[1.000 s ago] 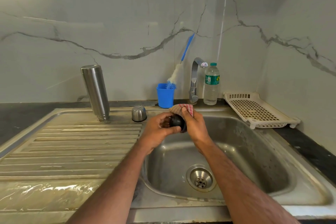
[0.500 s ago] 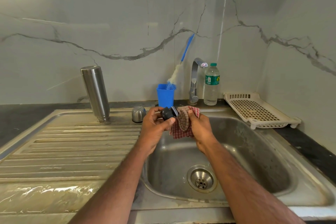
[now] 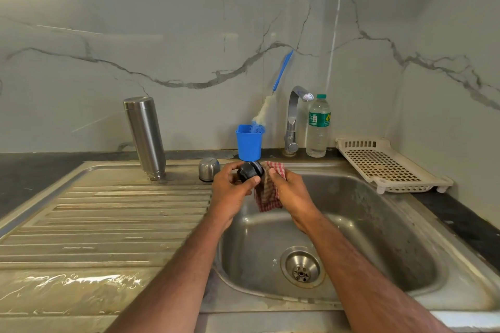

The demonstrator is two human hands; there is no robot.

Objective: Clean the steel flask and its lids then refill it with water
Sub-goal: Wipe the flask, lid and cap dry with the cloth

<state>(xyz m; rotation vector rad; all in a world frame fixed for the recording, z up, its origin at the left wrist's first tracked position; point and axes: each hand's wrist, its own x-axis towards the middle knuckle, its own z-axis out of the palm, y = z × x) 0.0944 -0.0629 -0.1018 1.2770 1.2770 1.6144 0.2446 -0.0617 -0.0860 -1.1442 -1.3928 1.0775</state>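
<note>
The steel flask (image 3: 145,136) stands upside down on the draining board at the back left. Its steel outer lid (image 3: 208,169) sits on the board to the right of it. My left hand (image 3: 231,192) grips the black inner lid (image 3: 249,171) above the sink's back left corner. My right hand (image 3: 290,196) holds a red checked cloth (image 3: 267,197) against the lid's right side; the cloth hangs down between my hands.
The steel sink (image 3: 359,213) has a drain (image 3: 301,267) at its bottom. Behind it stand a blue cup (image 3: 249,142) with a bottle brush (image 3: 273,96), the tap (image 3: 293,119) and a plastic water bottle (image 3: 318,127). A white rack (image 3: 389,166) lies at the right. Water pools on the draining board (image 3: 81,224).
My hands rose slightly toward the sink's back edge. The black lid turned in my left hand, and the cloth shifted from over the lid to its right side, now hanging down.
</note>
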